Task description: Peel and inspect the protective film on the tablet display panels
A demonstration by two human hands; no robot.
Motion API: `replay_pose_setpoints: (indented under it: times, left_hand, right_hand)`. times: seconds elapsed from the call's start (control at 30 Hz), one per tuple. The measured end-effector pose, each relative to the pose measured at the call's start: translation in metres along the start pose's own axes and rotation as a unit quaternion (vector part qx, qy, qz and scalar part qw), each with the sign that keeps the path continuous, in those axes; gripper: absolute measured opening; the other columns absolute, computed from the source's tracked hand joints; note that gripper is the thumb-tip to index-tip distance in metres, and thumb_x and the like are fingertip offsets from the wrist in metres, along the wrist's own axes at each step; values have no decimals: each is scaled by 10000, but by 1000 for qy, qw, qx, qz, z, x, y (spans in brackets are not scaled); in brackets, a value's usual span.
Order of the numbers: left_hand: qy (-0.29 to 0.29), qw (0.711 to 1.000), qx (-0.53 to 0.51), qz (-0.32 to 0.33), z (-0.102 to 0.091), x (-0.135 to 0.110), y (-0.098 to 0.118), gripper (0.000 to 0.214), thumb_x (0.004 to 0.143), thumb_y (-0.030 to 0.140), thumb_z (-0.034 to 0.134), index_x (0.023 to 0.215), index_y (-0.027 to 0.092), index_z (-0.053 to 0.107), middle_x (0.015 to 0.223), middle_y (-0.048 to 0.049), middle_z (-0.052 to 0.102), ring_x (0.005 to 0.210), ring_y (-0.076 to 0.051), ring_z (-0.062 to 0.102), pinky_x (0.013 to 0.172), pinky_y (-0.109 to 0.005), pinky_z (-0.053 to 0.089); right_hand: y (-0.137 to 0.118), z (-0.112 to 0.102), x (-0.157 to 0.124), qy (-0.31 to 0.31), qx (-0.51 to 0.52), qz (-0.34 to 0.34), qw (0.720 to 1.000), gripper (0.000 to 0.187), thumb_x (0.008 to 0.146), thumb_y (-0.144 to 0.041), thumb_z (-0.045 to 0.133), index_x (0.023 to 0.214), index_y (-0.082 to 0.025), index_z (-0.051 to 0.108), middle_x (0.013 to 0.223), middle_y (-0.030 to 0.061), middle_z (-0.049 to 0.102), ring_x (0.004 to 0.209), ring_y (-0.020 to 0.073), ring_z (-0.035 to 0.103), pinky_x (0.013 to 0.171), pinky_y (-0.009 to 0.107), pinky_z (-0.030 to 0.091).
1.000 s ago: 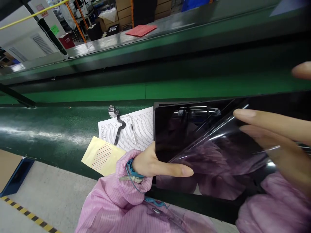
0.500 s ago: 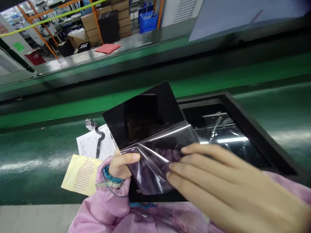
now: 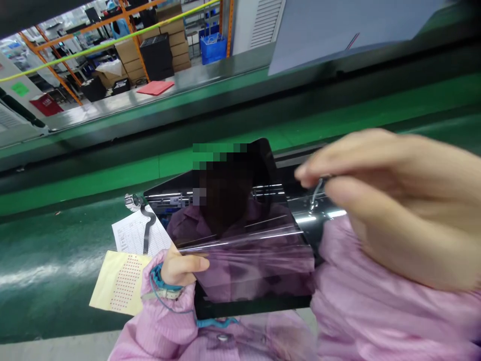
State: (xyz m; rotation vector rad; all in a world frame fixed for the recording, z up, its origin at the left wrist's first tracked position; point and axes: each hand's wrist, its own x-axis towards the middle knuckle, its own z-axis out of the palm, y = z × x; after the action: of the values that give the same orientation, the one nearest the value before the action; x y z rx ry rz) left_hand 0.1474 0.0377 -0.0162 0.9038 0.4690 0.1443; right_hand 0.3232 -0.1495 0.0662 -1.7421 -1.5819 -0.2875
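Note:
My left hand (image 3: 184,265) grips the left edge of a glossy black flat panel (image 3: 263,210), its thumb on the front face. The panel is tilted toward me and mirrors a pink garment and ceiling lights. Clear plastic film (image 3: 255,273) covers the panel's lower part, with a creased upper edge running across it. My right hand (image 3: 402,200) is raised to the right of the panel, slightly blurred, its fingers curved and the thumb apart. Nothing shows between them. Behind that hand lies a larger dark framed screen (image 3: 310,213), mostly covered.
A printed sheet (image 3: 130,233) lies at left under a black strip with a metal clip (image 3: 133,202). Nearer me is a yellow sheet with red dots (image 3: 124,283). A red folder (image 3: 156,88) rests on the far ledge. Beyond stand orange racks and a blue bin (image 3: 213,48).
My right hand has come off the film and risen up and right. The film's upper edge now lies lower and flatter. The panel's tilt has changed; my left hand keeps its grip.

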Motion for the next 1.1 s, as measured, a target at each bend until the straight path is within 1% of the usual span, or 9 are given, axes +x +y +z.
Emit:
replay_pose_setpoints:
  times: [0.17,0.33,0.47,0.6,0.77,0.87,0.97,1.03,1.1]
  left_hand:
    - [19,999,45,-11,3,-6,6,183,549,301,848,592,190,710,574,8,642,535,-137,526,589,-297,426]
    - [19,990,138,-15,10,-8,15,243,563,320,819,526,169,633,437,52,383,478,-68,279,537,-261,236]
    - [10,985,171,-29,14,-9,21,267,568,318,775,480,177,567,414,64,261,465,-61,218,533,-271,193]
    - [-2,980,195,-36,17,-9,26,294,572,270,740,435,173,500,396,60,242,478,-66,264,534,-264,230]
    - [10,981,189,-41,13,-6,23,270,579,249,783,449,158,564,432,47,356,495,-66,321,520,-242,261]
    - [10,988,150,-40,7,-5,18,155,579,267,826,583,167,708,513,28,544,517,-100,454,564,-266,393]
    - [5,994,102,-39,1,-3,15,150,575,255,835,702,199,779,600,12,667,555,-147,579,617,-303,488]
    - [-5,997,72,-38,-1,1,15,220,586,236,801,805,220,807,700,-12,736,611,-178,647,648,-322,528]
    - [2,999,34,-31,-2,7,15,270,566,205,756,831,207,807,743,-36,760,628,-200,674,639,-338,548]
  right_hand:
    - [-1,22,23,83,30,85,992,308,974,-454,517,1104,-267,724,906,71,677,889,223,652,758,372,557]
    - [8,29,24,241,171,163,942,178,976,-294,564,1047,-291,726,924,19,679,838,154,635,643,282,485]
    - [5,29,25,270,189,164,930,144,956,-220,581,955,-275,714,907,-9,678,818,141,629,654,277,473]
    - [3,30,29,289,164,150,931,192,943,-202,590,753,-178,598,679,-17,549,605,61,484,547,215,391]
    - [4,30,30,250,133,192,940,380,809,-319,776,695,-146,458,638,-35,465,565,33,421,485,173,335]
    - [7,23,25,137,117,197,964,465,729,-498,833,864,-170,531,798,-7,586,671,89,553,500,187,423]
    - [14,15,21,39,163,176,970,561,799,-630,727,1136,-203,588,1021,31,656,853,143,652,657,218,556]
    - [21,13,20,28,232,183,955,545,922,-641,561,1265,-217,566,1085,52,661,942,153,669,786,246,593]
    - [27,14,21,33,295,201,934,472,1017,-563,401,1292,-214,561,1085,66,667,956,148,678,809,251,604]
